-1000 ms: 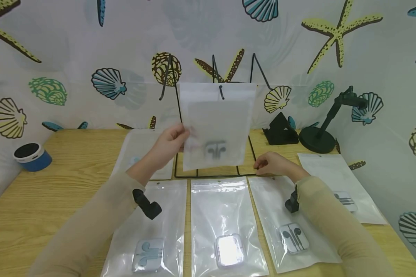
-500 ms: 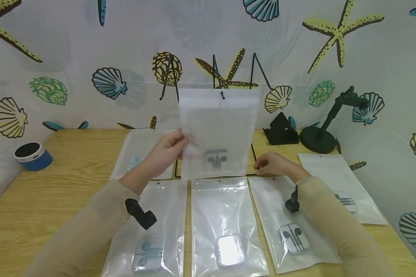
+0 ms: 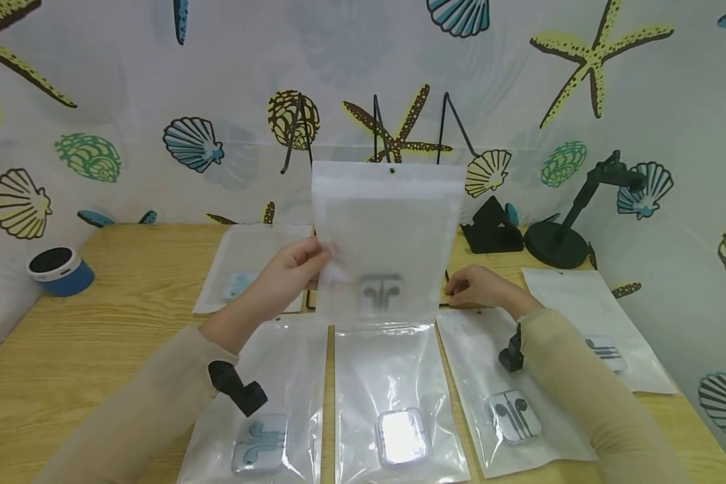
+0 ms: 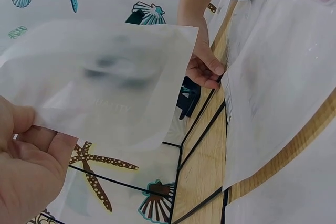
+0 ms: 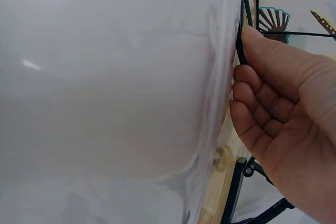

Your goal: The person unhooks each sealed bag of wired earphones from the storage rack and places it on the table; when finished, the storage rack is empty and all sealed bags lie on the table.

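In the head view my left hand (image 3: 293,265) pinches the left edge of a white zip bag (image 3: 387,225). Dark earphones (image 3: 381,290) show through its lower part. The bag hangs upright in front of a black wire display rack (image 3: 462,124), whose three hooks rise behind it. A punched hole is visible near the bag's top edge, and the middle hook's tip is hidden behind the bag. My right hand (image 3: 484,286) stays low at the right, thumb and curled fingers gripping the rack's base wire, as the right wrist view shows at the thumb (image 5: 257,43).
Three bags with earphone cases lie in front: left (image 3: 278,376), middle (image 3: 381,370) and right (image 3: 472,356). Another bag (image 3: 581,302) lies far right, one (image 3: 266,245) back left. A black stand (image 3: 555,245), a black holder (image 3: 490,228) and a blue-white cylinder (image 3: 62,274) stand farther off.
My left hand has brought the bag down and closer. The hook tip that poked through its hole earlier no longer shows there. The right hand keeps its place on the rack.
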The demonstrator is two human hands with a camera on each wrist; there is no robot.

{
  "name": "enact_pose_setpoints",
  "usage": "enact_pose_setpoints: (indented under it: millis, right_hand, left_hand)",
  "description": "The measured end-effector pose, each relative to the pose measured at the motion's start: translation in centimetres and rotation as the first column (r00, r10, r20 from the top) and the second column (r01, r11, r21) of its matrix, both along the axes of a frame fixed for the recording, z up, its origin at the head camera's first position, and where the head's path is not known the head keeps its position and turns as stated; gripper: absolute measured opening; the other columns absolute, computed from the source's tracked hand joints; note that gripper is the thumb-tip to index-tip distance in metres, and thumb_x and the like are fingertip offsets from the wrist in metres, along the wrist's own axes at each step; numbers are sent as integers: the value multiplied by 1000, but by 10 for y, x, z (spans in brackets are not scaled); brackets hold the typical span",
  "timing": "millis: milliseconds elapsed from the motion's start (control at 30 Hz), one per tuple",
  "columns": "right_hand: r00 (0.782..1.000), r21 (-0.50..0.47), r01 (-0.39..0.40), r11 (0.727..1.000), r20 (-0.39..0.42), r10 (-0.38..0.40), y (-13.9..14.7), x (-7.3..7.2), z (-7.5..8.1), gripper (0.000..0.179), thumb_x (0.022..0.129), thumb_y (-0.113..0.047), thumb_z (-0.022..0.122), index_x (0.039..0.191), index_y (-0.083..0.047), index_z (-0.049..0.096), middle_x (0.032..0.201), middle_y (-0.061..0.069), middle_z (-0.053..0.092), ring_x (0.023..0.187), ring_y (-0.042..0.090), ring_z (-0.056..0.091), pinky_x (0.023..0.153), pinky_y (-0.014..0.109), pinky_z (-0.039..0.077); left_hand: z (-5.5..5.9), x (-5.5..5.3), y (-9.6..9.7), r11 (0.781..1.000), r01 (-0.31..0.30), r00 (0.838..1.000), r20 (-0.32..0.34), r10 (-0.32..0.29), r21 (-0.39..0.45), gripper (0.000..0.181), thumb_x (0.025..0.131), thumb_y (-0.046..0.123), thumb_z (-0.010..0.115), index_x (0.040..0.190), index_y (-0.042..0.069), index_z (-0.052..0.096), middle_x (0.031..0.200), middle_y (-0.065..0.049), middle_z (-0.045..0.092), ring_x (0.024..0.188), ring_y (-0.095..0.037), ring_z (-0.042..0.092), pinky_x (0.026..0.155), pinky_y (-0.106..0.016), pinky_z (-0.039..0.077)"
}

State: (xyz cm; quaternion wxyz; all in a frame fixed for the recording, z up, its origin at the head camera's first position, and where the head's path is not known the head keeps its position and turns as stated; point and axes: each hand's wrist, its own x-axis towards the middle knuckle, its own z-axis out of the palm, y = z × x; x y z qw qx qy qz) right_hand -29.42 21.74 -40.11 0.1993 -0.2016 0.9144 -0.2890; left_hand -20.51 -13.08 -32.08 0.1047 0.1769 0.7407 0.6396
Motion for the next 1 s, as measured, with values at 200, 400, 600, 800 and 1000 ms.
enact_pose_setpoints:
  millis: [200, 400, 600, 800, 1000]
  right_hand:
    - [1000, -5, 5, 1000, 4, -5, -1, 2, 1, 16, 83, -12, 69, 96, -2, 66, 84, 3, 61, 78, 17, 52, 73, 31, 43]
    - [1000, -10, -2, 1000, 7, 2, -1, 2, 2, 16, 84, -12, 69, 97, -2, 66, 85, 3, 61, 79, 17, 53, 73, 31, 44]
    - [1000, -5, 12, 1000, 9, -12, -2, 2, 2, 15, 83, -12, 69, 96, -3, 66, 85, 3, 61, 78, 17, 53, 73, 30, 44]
    - [1000, 2, 20, 1000, 20, -20, -2, 1, 1, 15, 84, -11, 69, 95, -3, 66, 84, 3, 60, 77, 17, 51, 71, 30, 43]
    - [999, -7, 31, 999, 30, -31, -2, 1, 0, 15, 84, -11, 69, 95, -3, 66, 84, 3, 60, 77, 17, 51, 70, 30, 44]
  left_hand:
    - [1, 5, -4, 1000, 25, 1000, -4, -25, 9, 37, 100, 13, 40, 135, -1, 41, 126, -16, 48, 104, -26, 52, 80, -36, 51]
    - [4, 13, -11, 1000, -3, 1000, -5, 3, -22, 25, 100, 12, 41, 118, -3, 50, 117, -13, 50, 97, -24, 51, 76, -32, 52]
    - [5, 21, -24, 999, -7, 1000, -25, 6, -52, 23, 99, 15, 45, 108, -4, 51, 106, -11, 51, 88, -20, 51, 74, -29, 51]
    - [4, 30, -40, 997, 3, 1000, -16, -4, -79, 33, 99, 17, 45, 121, -7, 48, 115, -15, 51, 92, -18, 56, 76, -29, 51]
    - [3, 40, -56, 991, -53, 998, -36, 49, -124, 29, 99, 19, 46, 113, -6, 50, 114, -12, 50, 94, -17, 52, 76, -27, 51]
